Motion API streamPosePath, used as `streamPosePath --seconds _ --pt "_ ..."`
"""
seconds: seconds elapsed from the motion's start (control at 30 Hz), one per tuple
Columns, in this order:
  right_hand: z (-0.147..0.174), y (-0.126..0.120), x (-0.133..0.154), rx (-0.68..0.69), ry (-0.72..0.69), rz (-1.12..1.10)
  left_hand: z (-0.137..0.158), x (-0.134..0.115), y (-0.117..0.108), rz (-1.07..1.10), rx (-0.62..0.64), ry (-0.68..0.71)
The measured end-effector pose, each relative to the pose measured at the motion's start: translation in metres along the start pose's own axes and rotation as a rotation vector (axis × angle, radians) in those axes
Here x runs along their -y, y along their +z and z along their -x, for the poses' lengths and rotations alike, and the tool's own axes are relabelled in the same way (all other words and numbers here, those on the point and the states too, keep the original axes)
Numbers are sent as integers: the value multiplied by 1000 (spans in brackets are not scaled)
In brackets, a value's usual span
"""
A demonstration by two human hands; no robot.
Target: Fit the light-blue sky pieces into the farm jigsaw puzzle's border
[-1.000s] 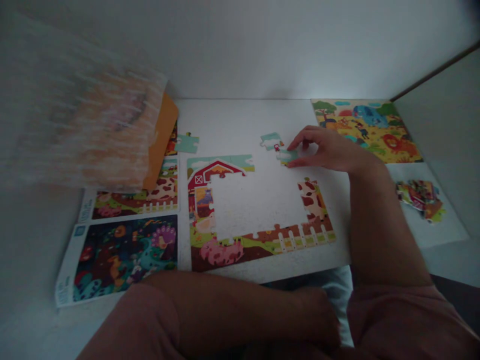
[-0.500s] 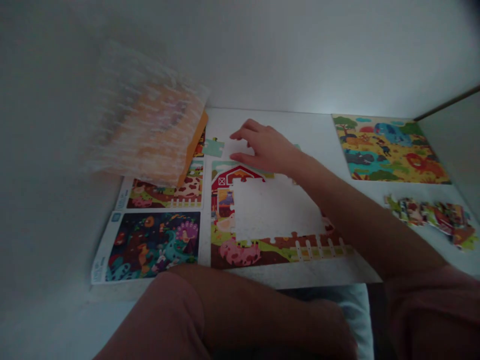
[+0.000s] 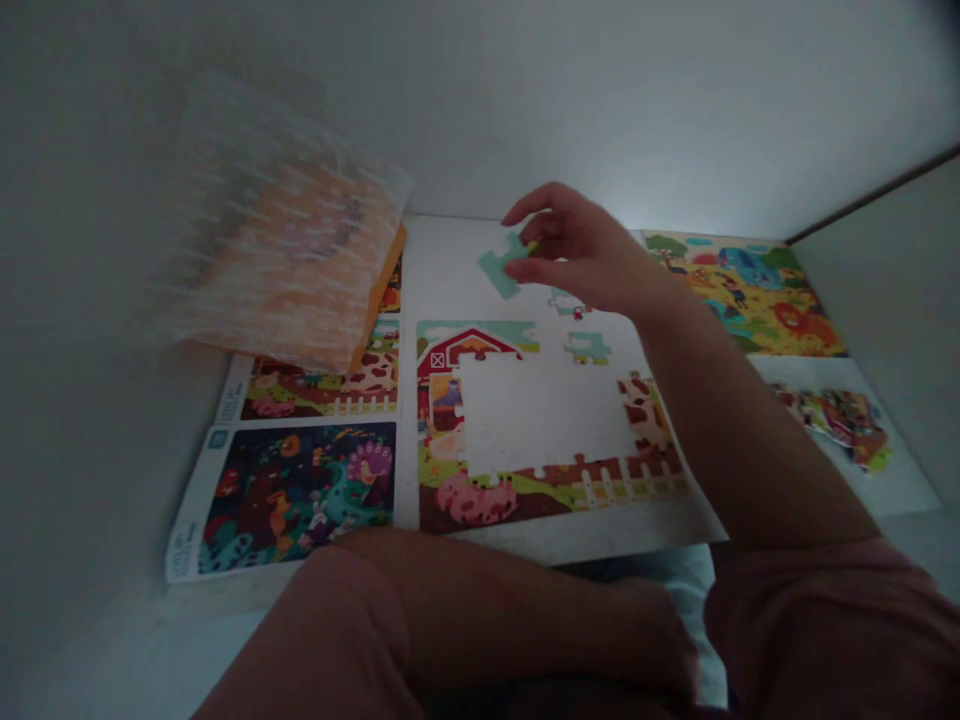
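Right hand: my right hand (image 3: 581, 250) is lifted above the table (image 3: 450, 260), pinching a teal piece (image 3: 501, 268) between thumb and fingertips (image 3: 525, 212).
Grip: grasping the piece by its right edge; most of it sticks out to the left of my fingers, tilted, clear of the table.
Left hand: my left hand (image 3: 652, 640) lies low by my lap, forearm across the near edge; it is dark there and I cannot tell whether it is clenched or loose.
Piece: flat card, so I judge it light and stiff enough to keep its shape, though the tabs could bend if squeezed hard.
Surface: probably smooth printed card, a bit slippery; a pinch across the flat faces should hold better than one on the thin edge.
Where to hold: on the body near one side, leaving the tabs and notches free.
Puzzle: the farm puzzle (image 3: 540, 480) lies below my hand, its frame partly joined, with barn (image 3: 457, 350), fence and pig; the middle is bare.
Loose pieces: two more teal pieces (image 3: 589, 347) lie on the table just above the puzzle, apart from it.
Around: picture cards (image 3: 292, 495) to the left, a finished puzzle (image 3: 742, 290) to the right, a heap of pieces (image 3: 836, 415) nearer me on the right.
Bag: a blurred clear bag (image 3: 277, 230) hangs at upper left over an orange sheet.
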State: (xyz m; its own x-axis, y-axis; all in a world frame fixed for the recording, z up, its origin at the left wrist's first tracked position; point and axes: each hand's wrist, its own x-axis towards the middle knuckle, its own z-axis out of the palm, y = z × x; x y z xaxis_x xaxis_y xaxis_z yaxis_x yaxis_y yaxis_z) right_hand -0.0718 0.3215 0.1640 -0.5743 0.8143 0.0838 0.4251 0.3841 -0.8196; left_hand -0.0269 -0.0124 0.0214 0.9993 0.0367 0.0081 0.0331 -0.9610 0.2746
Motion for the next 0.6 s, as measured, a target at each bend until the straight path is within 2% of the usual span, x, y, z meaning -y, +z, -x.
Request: streamPosePath --seconds 0.1,0.17,0.27,0.33,0.4,0.6 --pt "56 -44 -28 -217 28 -11 -1 -8 11 98 63 201" --pt "84 -60 -55 -335 38 -4 1 -12 18 115 85 218" --pt "104 -65 -93 -456 44 -18 6 -17 25 112 79 188" --pt "107 -61 -107 -444 53 -36 10 -22 28 107 74 162" --pt "107 -55 -108 -367 74 -57 13 -26 30 115 67 149" --pt "115 -40 -65 -94 91 -133 16 -31 32 155 72 146"
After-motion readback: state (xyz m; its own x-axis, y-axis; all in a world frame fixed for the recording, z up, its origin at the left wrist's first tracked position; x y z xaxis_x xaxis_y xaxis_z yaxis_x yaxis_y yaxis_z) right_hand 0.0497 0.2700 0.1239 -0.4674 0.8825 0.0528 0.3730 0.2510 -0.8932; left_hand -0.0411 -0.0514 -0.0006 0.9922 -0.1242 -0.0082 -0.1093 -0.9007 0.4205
